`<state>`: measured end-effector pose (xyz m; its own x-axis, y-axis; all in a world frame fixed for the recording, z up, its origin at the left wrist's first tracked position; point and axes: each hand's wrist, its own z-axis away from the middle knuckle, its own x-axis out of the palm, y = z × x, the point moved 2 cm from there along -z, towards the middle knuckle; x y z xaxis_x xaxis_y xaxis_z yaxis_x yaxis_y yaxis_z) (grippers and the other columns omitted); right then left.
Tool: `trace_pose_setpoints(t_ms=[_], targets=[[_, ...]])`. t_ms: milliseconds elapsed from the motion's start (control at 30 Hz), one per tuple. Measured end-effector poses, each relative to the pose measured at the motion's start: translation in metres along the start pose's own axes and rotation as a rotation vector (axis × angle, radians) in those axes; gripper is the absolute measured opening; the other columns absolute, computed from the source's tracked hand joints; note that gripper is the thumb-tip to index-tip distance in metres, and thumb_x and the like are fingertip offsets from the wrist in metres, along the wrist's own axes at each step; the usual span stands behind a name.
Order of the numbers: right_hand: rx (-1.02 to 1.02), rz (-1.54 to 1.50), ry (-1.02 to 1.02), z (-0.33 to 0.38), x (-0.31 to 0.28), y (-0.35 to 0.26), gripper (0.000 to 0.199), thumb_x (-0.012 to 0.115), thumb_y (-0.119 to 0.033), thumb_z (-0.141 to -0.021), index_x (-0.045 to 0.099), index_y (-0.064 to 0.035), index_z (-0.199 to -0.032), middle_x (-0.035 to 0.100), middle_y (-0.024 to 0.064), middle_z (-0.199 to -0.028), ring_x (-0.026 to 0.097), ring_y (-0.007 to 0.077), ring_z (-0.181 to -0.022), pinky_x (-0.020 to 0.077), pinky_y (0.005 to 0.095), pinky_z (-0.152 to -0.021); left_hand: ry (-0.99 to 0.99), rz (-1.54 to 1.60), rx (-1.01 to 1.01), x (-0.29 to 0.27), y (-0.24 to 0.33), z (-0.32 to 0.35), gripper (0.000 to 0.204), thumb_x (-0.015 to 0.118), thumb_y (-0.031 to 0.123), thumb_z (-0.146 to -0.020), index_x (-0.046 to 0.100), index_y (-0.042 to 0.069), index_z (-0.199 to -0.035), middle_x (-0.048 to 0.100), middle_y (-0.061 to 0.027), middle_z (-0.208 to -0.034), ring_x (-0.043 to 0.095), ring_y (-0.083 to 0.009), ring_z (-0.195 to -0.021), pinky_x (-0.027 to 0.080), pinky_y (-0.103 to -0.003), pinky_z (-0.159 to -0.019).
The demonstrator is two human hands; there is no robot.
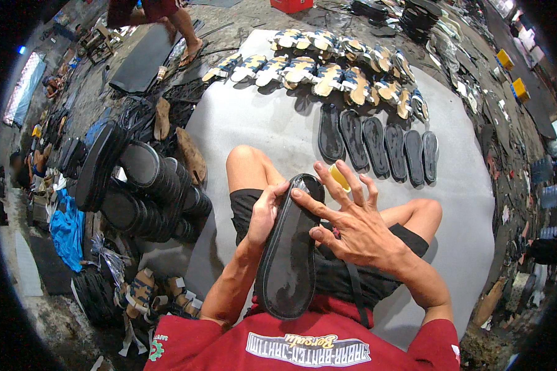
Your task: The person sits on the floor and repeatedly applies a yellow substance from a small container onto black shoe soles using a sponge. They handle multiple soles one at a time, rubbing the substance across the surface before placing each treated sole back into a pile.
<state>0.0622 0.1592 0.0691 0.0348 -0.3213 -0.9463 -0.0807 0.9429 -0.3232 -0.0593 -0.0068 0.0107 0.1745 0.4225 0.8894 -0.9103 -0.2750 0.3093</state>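
Observation:
A long black sandal sole stands tilted over my lap, with a wet-looking shiny patch near its far end. My left hand is closed on the sole's left edge, thumb near the top. Fingers spread, my right hand lays its index fingertip on the sole's face near the far end; the thumb is by its right edge. A small yellow object shows between the raised fingers of that hand; whether it is held or lies behind them, I cannot tell.
Several black soles lie in a row on the pale mat, before rows of strapped sandals. Stacked soles rise at my left, near a blue cloth. Scraps litter the right floor; another person's leg is at far left.

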Motion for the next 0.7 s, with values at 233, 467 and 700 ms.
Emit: trace_pose_setpoints(t_ms=[233,467,700], targets=[[-0.108,-0.032,-0.024,0.009,0.008,-0.017,0.062,0.045,-0.064,-0.109,0.036,-0.0473,-0.168,0.015,0.0101,-0.183,0.012,0.0400,-0.165,0.0048,0.0652,-0.127,0.052,-0.210,0.122,0.027,0.000,-0.003,0.061,0.029,0.037,-0.112,0.056,-0.003,-0.150,0.072,-0.0153,-0.132,0.073,-0.0226,-0.107,0.061,-0.039,-0.097],[0.092,-0.384,0.306,-0.002,0.012,0.021,0.059,0.030,-0.046,-0.116,0.048,-0.0187,-0.165,0.015,0.0204,-0.180,0.018,0.0401,-0.163,0.0102,0.0548,-0.130,-0.212,0.055,0.175,-0.045,0.039,-0.029,0.062,0.031,0.039,-0.113,0.052,-0.005,-0.152,0.071,-0.0244,-0.128,0.071,-0.0370,-0.107,0.059,-0.050,-0.098],[0.474,-0.019,-0.029,-0.001,0.192,0.174,0.045,0.041,-0.040,-0.114,0.068,-0.0260,-0.147,0.021,0.0197,-0.179,0.020,0.0438,-0.161,0.0215,0.0679,-0.122,0.141,0.323,0.245,-0.052,-0.019,0.000,0.068,0.040,0.052,-0.106,0.060,-0.002,-0.144,0.070,-0.0276,-0.130,0.069,-0.0436,-0.116,0.053,-0.057,-0.109]])
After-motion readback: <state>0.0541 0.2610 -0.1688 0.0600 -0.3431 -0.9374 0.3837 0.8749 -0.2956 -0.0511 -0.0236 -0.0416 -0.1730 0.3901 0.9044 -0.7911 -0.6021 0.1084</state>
